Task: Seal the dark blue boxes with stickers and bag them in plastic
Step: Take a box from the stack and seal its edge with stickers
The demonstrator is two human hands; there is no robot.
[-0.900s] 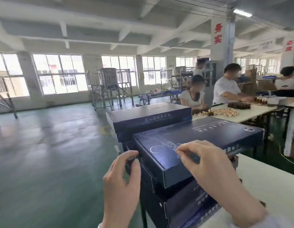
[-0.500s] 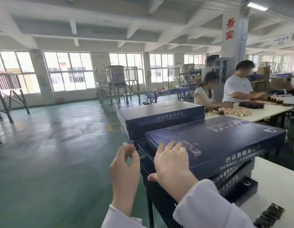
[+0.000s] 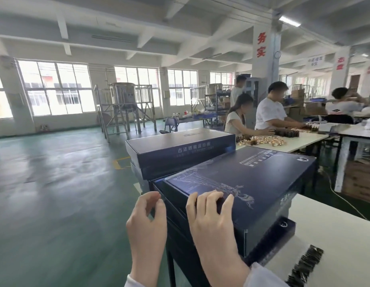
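Floor spreads green across the whole left, and I judge that side the freest for swinging a box out. Bench, white, runs off to the right. Its left end carries the boxes, which stand right at that end, so a shove leftward could send one over the edge. Far stack stands close behind the near stack, touching or nearly so, which leaves little room to push forward. Top box lies flat on the near stack, lid closed, one corner toward the person.

The task looks early: no sticker shows on any seam I can see and no plastic bag is in view, so sealing and bagging both seem left to do.

Of the hands, the right hand lays bent fingers on the lid at that corner, pressing rather than gripping as far as shows; its thumb is hidden. Left hand hovers just beside the stack's left face, fingers curled toward the thumb; whether it pinches a sticker I cannot tell. Dark strip lies on the bench at lower right; what it is I cannot tell
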